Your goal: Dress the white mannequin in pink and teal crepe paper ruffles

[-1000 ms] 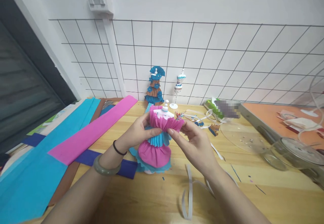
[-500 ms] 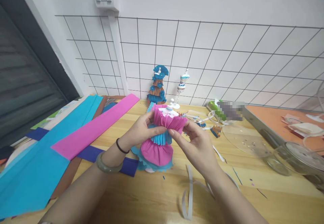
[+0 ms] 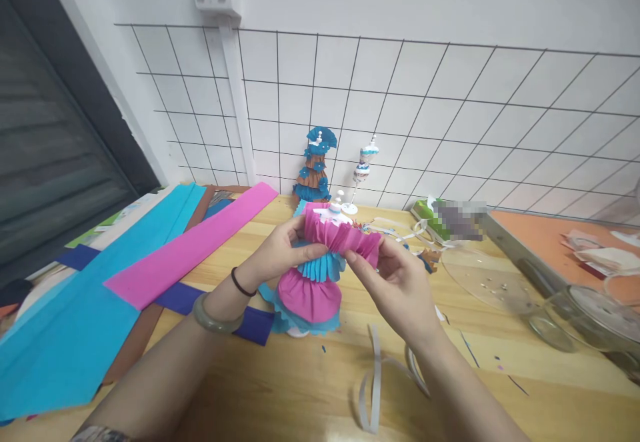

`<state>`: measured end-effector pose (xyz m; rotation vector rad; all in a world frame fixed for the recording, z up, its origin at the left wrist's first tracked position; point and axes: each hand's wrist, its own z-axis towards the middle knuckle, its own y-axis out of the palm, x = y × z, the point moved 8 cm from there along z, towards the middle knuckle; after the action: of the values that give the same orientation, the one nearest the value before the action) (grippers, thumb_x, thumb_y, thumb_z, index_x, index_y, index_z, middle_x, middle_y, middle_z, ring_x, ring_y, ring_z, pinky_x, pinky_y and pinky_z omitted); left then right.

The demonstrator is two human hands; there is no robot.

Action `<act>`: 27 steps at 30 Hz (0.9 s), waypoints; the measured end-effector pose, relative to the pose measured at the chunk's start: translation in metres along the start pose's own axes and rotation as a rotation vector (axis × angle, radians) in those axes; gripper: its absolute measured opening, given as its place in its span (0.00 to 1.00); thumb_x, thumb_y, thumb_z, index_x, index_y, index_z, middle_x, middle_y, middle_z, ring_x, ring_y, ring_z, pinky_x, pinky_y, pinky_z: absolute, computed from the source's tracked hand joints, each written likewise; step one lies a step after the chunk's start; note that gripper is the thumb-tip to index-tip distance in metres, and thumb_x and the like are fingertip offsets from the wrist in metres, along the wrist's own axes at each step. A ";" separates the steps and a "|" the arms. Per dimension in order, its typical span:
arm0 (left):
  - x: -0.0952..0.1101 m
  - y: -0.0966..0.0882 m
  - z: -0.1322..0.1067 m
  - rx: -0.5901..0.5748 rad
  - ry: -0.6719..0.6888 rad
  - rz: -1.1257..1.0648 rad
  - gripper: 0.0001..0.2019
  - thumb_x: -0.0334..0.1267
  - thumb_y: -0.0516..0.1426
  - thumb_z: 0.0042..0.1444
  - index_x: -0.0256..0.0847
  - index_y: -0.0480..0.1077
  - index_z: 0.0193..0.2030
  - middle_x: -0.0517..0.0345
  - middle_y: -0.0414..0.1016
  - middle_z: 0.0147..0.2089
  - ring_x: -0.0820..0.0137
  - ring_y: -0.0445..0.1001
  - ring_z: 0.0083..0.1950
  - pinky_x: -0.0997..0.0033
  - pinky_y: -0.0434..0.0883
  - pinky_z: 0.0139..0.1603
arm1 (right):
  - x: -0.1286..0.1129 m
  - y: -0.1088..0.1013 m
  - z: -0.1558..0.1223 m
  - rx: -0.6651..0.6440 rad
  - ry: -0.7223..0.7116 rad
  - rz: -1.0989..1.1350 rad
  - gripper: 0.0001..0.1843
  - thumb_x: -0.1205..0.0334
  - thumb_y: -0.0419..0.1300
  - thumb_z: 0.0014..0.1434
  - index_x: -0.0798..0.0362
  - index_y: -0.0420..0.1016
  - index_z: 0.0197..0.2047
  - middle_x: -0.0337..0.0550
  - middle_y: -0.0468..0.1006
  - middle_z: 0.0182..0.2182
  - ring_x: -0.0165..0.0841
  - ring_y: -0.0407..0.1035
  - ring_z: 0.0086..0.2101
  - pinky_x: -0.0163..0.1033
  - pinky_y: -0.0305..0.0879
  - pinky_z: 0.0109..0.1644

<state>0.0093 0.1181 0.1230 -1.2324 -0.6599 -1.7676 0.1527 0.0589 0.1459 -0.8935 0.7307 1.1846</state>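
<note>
Paper dress (image 3: 315, 275); crepe strips (image 3: 190, 249) left, ribbon (image 3: 373, 389) front.

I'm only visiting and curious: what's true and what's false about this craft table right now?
1. The left hand and right hand both pinch the pleated pink paper. True.
2. The left wrist is bare. False: it wears a green bangle and a black band.
3. A blue-and-brown paper dress stands at the back of the table. True.
4. The flat pink strip lies on the right side. False: the flat pink strip lies on the left.
5. A white ribbon curls beside the right forearm. True.
</note>
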 end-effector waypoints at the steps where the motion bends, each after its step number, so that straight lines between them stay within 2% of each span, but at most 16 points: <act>1: 0.000 0.000 0.000 0.003 0.001 0.006 0.28 0.41 0.63 0.50 0.38 0.63 0.57 0.48 0.70 0.58 0.61 0.68 0.58 0.68 0.69 0.54 | 0.000 0.001 0.000 -0.005 0.005 0.003 0.05 0.60 0.62 0.55 0.52 0.73 0.34 0.40 0.75 0.29 0.32 0.68 0.31 0.39 0.67 0.37; 7: 0.002 0.005 -0.002 0.015 -0.026 0.068 0.26 0.42 0.63 0.49 0.37 0.65 0.54 0.48 0.72 0.54 0.60 0.71 0.55 0.65 0.69 0.53 | -0.001 0.006 -0.001 -0.029 0.033 -0.005 0.09 0.58 0.63 0.53 0.51 0.75 0.38 0.42 0.77 0.33 0.36 0.71 0.37 0.43 0.68 0.44; 15: 0.009 0.012 -0.001 0.002 0.026 0.062 0.28 0.41 0.63 0.49 0.38 0.64 0.57 0.48 0.70 0.57 0.60 0.70 0.56 0.65 0.69 0.54 | -0.005 0.002 -0.003 0.030 0.006 -0.065 0.06 0.60 0.63 0.54 0.50 0.76 0.36 0.39 0.79 0.31 0.33 0.71 0.32 0.40 0.69 0.38; 22: 0.007 0.009 -0.001 0.047 0.029 0.064 0.24 0.40 0.63 0.49 0.36 0.66 0.53 0.49 0.73 0.53 0.62 0.71 0.54 0.67 0.69 0.54 | 0.000 0.003 -0.005 0.088 0.041 0.045 0.07 0.61 0.64 0.52 0.49 0.75 0.37 0.39 0.79 0.33 0.34 0.73 0.34 0.41 0.70 0.39; 27: 0.008 0.011 0.000 0.028 0.038 0.058 0.26 0.40 0.63 0.50 0.37 0.65 0.55 0.49 0.72 0.54 0.63 0.71 0.54 0.67 0.69 0.54 | -0.004 0.001 -0.006 0.132 0.032 0.032 0.06 0.61 0.65 0.51 0.49 0.73 0.34 0.39 0.78 0.29 0.34 0.72 0.30 0.40 0.70 0.34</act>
<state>0.0176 0.1099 0.1297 -1.1842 -0.6192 -1.7239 0.1506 0.0521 0.1466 -0.7953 0.8416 1.1385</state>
